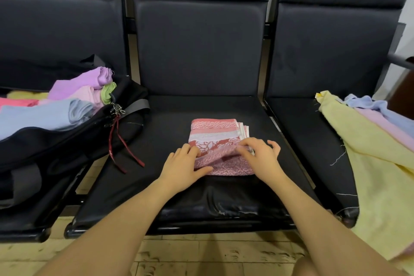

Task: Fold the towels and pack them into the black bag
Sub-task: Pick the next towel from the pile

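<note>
A pink and white patterned towel [216,135] lies folded on the middle seat [170,123]. Its near edge is lifted and curled over. My left hand [182,167] grips that edge at the left, thumb under the fold and fingers on top. My right hand [261,157] pinches the same edge at the right with thumb and forefinger, the other fingers spread. The black bag [56,143] lies unzipped on the left seat, holding several folded towels: purple [78,83], pink, green, light blue [38,116] and yellow.
Loose unfolded towels hang over the right seat: a large yellow one [380,163], a pink one and a blue one [376,105]. A red cord [121,148] dangles from the bag's zipper onto the middle seat. Tiled floor lies below the seat's front edge.
</note>
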